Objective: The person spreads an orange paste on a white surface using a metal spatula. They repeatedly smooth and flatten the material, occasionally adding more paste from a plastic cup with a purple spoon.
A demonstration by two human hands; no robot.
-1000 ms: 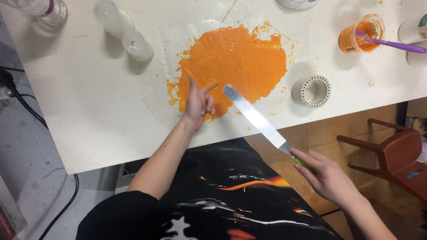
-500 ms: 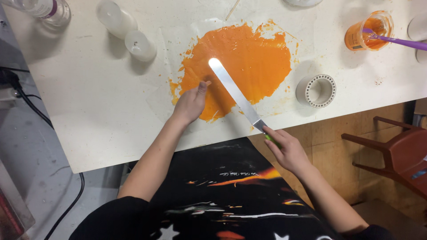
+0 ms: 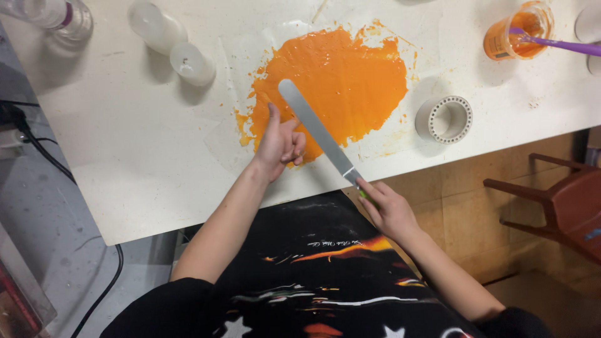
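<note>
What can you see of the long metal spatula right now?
The long flat silvery metal spatula has a narrow, round-tipped blade and a green handle, mostly hidden in the right hand. It slants up-left, its tip over the orange paint patch, passing beside the left hand. Whether the blade touches the paint is unclear.

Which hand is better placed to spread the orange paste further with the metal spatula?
The right hand: it already holds the spatula by its handle, with the blade over the orange paste. The left hand only rests at the paste's edge.
</note>
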